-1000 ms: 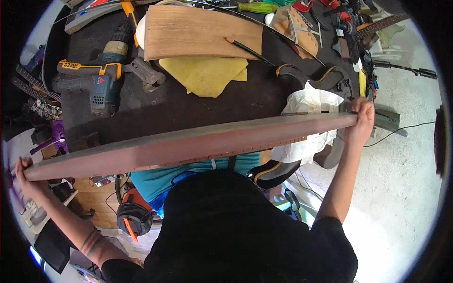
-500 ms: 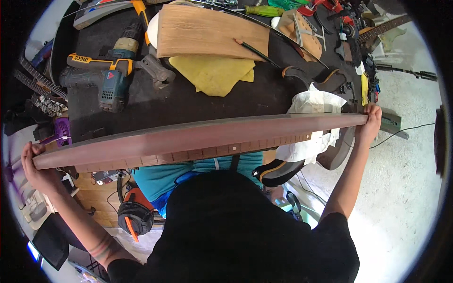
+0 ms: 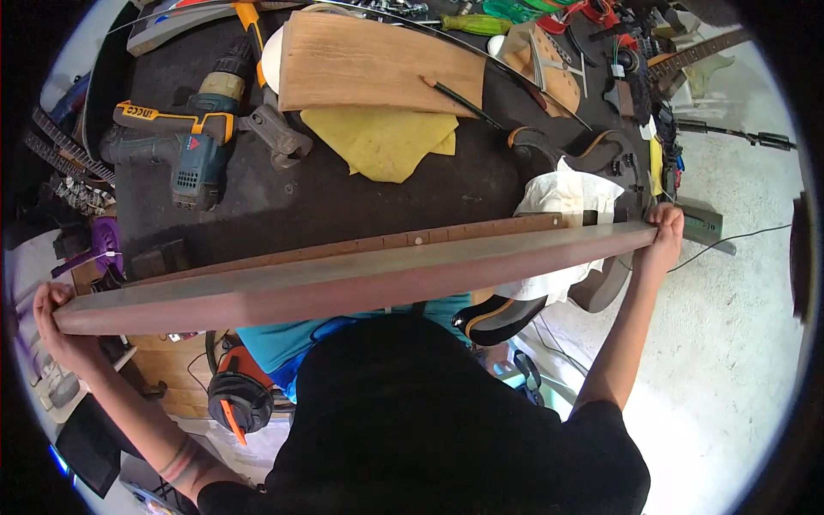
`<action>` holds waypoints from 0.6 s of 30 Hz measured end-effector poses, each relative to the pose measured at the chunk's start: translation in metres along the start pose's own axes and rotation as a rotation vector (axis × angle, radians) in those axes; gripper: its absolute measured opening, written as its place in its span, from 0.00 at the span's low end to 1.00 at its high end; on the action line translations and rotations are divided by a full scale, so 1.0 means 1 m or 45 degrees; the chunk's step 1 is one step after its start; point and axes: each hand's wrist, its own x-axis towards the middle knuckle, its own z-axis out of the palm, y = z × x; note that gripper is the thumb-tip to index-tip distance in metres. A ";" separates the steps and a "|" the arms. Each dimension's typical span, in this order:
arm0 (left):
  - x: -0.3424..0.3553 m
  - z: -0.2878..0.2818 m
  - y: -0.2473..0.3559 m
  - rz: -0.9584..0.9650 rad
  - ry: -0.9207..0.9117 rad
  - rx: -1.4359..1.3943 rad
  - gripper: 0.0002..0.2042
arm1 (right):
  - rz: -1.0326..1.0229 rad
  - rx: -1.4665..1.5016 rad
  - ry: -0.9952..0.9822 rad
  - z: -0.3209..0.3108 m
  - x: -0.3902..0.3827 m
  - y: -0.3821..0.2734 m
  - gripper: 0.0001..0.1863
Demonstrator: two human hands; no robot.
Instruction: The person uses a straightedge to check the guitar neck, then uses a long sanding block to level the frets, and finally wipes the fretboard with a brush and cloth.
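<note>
Nearest, the person in a black shirt (image 3: 455,421) is leaning in at the tabletop's near edge, both forearms reaching out wide. Between them the hands are holding a long reddish-brown bar (image 3: 343,287) along that edge, with its grey upper face showing. At the bar's left end, the left hand (image 3: 69,348) is gripping, its fingers curling together around the end; the thumb is hiding, so its place I cannot tell. At the right end, the right hand (image 3: 663,243) is pinching the tip, fingers bunching close. Holding both ends is probably helping keep so long a piece level and steady.

Just beyond the bar, a guitar neck (image 3: 481,229) is running alongside; whether the two are touching I cannot tell. By the tabletop's near right corner, the dark guitar body (image 3: 515,318) is lying partly under white paper (image 3: 541,193), which is likely shielding its finish.

Farther in, a drill (image 3: 202,159) is resting on its side toward the left edge, apparently out of the way. A yellow cloth (image 3: 382,150) is sticking out from beneath a wooden board (image 3: 369,64), and a pencil (image 3: 455,93) is lying across the board's right part, seemingly within easy reach. Near the far edge, a green-handled tool (image 3: 475,24) is lying among small clutter.
</note>
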 end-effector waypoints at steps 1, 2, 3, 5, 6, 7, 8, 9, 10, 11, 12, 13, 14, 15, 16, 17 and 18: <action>0.007 -0.023 -0.003 -0.001 0.005 0.006 0.15 | -0.025 -0.066 -0.024 0.018 -0.012 -0.009 0.09; 0.014 -0.053 -0.006 -0.018 0.116 -0.034 0.15 | -0.035 0.023 -0.129 0.035 -0.025 -0.017 0.09; 0.022 -0.088 -0.013 -0.032 0.227 -0.075 0.15 | -0.033 0.032 -0.132 0.041 -0.030 -0.018 0.09; 0.027 -0.117 -0.024 -0.029 0.097 -0.156 0.14 | -0.112 0.136 -0.282 0.047 -0.036 -0.016 0.09; 0.016 -0.080 -0.022 -0.053 0.134 -0.164 0.14 | -0.123 -0.151 -0.169 0.039 -0.032 -0.025 0.09; 0.002 -0.048 -0.014 -0.064 0.139 -0.175 0.14 | -0.121 -0.157 -0.159 0.021 -0.024 -0.016 0.09; -0.011 -0.016 -0.008 -0.080 0.143 -0.192 0.14 | -0.064 -0.065 -0.065 -0.005 -0.011 -0.004 0.09; -0.016 -0.008 -0.005 -0.081 0.144 -0.198 0.14 | -0.010 0.038 0.025 -0.024 -0.001 0.006 0.09; -0.021 -0.004 -0.002 -0.011 -0.022 -0.150 0.14 | -0.024 0.000 0.041 -0.027 0.002 0.007 0.09; -0.023 -0.002 -0.002 0.057 -0.190 -0.103 0.14 | -0.029 0.000 0.036 -0.028 -0.001 0.009 0.09; -0.016 -0.027 -0.003 0.049 -0.199 -0.084 0.14 | -0.066 -0.029 -0.019 -0.014 -0.011 0.005 0.09; -0.009 -0.052 -0.005 0.041 -0.208 -0.068 0.15 | -0.103 -0.060 -0.072 0.003 -0.023 -0.002 0.10; -0.005 -0.064 -0.006 0.034 0.004 -0.035 0.15 | -0.064 -0.045 -0.053 0.031 -0.039 -0.018 0.10; 0.001 -0.084 -0.010 0.031 0.218 -0.002 0.16 | -0.063 -0.038 -0.055 0.038 -0.043 -0.020 0.10; 0.006 -0.108 -0.017 0.049 0.143 -0.074 0.16 | -0.102 -0.039 -0.117 0.043 -0.045 -0.020 0.10; 0.011 -0.132 -0.023 0.060 0.067 -0.142 0.16 | -0.143 -0.036 -0.182 0.047 -0.044 -0.019 0.10; 0.006 -0.112 -0.026 0.024 0.094 -0.148 0.15 | -0.090 -0.090 -0.063 0.047 -0.038 -0.020 0.09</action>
